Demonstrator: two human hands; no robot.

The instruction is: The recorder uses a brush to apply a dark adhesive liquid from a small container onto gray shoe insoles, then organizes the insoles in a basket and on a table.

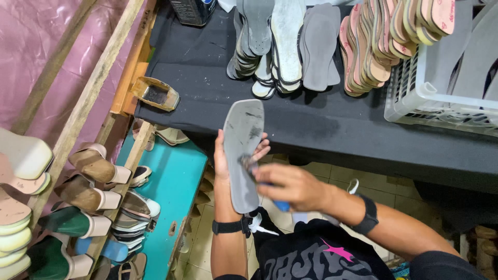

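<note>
- A grey insole (241, 153) stands upright at the centre of the frame, just below the near edge of the black worktop (207, 78), its rounded toe end pointing up and dark smudges on its upper face.
- The left hand (224, 158) cups it from behind, thumb along its left edge and fingertips curling round the right edge, closed on it in a loose grip.
- The right hand (293, 185) is closed round a blue-handled brush (264, 184), whose dark tip touches the middle of the insole.
- Both wrists carry black bands.
- On the worktop, at the upper centre, lie stacks of grey insoles (290, 41); to their right stands a leaning row of pink-edged soles (378, 46).
- A white plastic basket (415, 98) sits at the upper right.
- A small wooden tray (154, 93) rests at the left edge of the worktop.
- At the lower left, wooden racks hold heeled shoes (88, 181) in tan and green.
</note>
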